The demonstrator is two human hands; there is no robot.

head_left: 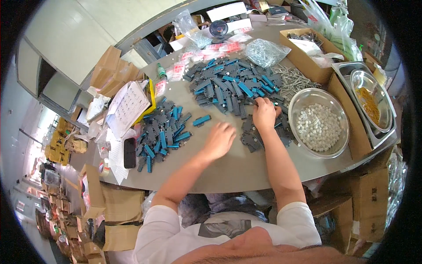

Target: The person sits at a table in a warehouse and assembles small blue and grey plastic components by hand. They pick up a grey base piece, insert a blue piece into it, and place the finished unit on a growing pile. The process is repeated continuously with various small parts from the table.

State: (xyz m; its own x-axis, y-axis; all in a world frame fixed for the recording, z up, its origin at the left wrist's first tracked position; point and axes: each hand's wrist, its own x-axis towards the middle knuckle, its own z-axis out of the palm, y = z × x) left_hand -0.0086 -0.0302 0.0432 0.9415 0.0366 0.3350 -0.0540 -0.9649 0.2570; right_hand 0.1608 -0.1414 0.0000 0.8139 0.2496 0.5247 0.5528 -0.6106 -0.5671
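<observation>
My left hand is over the middle of the grey table, its fingers bent and slightly blurred; nothing shows in it. A blue-and-grey plastic part lies just beyond it, apart from the fingers. My right hand reaches the near right edge of a large heap of dark grey and blue plastic parts, its fingers closed at the heap. What they pinch is hidden. More dark grey plastic parts lie flat beside my right wrist. A second heap of grey and blue parts lies to the left.
A steel bowl of small white pieces stands at right, near a cardboard box and steel trays. Loose metal screws and a clear bag of hardware lie farther back. A phone and papers sit left.
</observation>
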